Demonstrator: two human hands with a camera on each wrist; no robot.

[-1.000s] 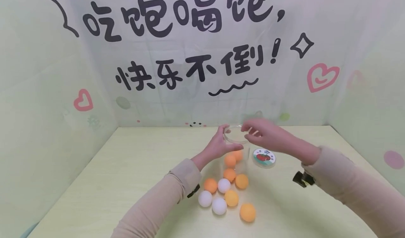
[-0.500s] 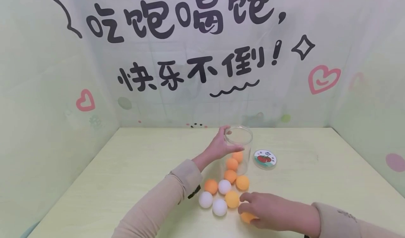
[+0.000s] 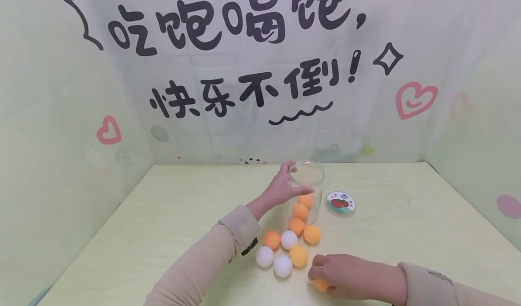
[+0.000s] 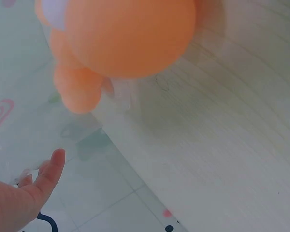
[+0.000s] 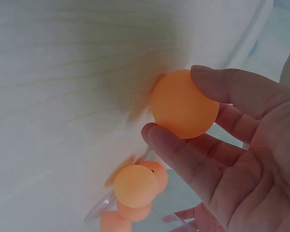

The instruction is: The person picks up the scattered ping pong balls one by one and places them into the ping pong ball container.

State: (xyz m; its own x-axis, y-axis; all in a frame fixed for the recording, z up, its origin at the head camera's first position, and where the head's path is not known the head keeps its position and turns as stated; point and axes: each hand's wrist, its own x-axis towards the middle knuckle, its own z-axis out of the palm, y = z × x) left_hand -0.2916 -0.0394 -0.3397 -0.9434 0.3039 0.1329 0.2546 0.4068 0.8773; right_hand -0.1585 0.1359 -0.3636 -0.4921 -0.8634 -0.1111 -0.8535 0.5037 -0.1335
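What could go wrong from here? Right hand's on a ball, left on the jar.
1. The right hand pinches the orange ball with thumb and fingertips only; it might slip and roll off.
2. The loose balls lie bunched close beside that hand; lifting out may knock them and scatter them across the table.
3. The clear jar is tall and narrow, steadied near its rim by the left hand; a bump could tip it.

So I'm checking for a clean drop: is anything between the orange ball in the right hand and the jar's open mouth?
Nothing visible. The right hand grips the orange ball; the clear jar stands lidless, its lid beside it, and the left hand holds its side.
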